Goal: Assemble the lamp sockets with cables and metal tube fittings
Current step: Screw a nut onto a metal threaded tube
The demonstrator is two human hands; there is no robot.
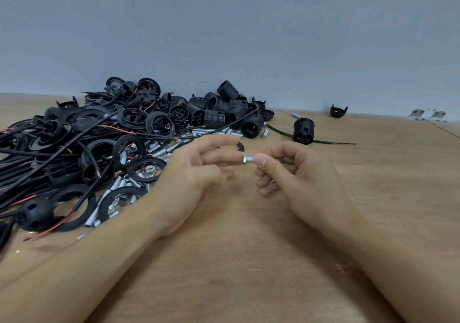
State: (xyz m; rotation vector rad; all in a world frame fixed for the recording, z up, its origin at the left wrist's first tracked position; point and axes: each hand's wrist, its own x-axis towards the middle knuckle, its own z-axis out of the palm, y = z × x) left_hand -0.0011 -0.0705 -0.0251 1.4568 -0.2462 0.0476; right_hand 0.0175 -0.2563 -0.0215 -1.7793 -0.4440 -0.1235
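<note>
Metal tube fitting (249, 159) lies crosswise, pinched by the right hand (296, 175); its nut end faces the left hand's (193, 173) loose fingertips

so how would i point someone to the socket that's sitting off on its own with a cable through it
Start at the big black pile of parts against the grey wall and look right, past its edge. On the bare wooden table stands one ribbed black socket with a thin black cable running under it. Unlike the heaped ones, it stands alone.

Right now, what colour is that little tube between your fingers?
Shiny silver metal tube, seen from the head camera.
</note>
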